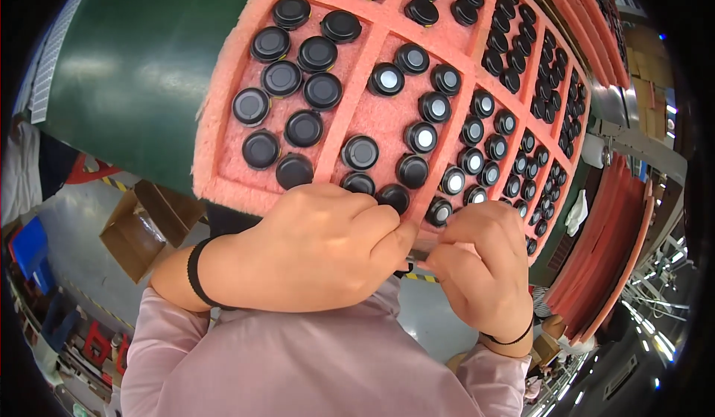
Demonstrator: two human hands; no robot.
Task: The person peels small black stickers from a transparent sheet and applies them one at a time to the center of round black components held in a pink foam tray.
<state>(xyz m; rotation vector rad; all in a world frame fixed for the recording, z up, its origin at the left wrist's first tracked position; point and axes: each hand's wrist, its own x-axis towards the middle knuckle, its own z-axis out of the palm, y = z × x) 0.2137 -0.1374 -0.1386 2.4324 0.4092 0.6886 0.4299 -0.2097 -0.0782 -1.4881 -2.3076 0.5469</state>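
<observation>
Green and faintly glossy, the desk (141, 82) lies under a tray (212, 138) of pink foam, which low walls split into compartments. More pink sheets (596, 260) stand to the right, apart from the tray.

The left hand (309, 249) bends inward across the near edge, knuckles just beside the closest caps; the right hand (484, 260) is curled opposite, close to its partner. The step in hand looks like fine fingertip work between the two, at that edge. As for the grip, I cannot tell whether either one pinches something or is merely pressed together — the left fingertips are hidden, and the right thumb and fingers are folded over whatever may be there. A next move would call, I judge, for a light, exact grip and for wrists that clear the near row.

The caps (281, 78) sit in loose rows inside the compartments: round, black, with a stepped rim. Those in the near left compartment have plain dark tops; its neighbour to the right is mixed — some tops bare, others bearing pale discs (388, 79). Smallest of all, a grey sliver (419, 255) shows between the hands, too little to identify.
</observation>
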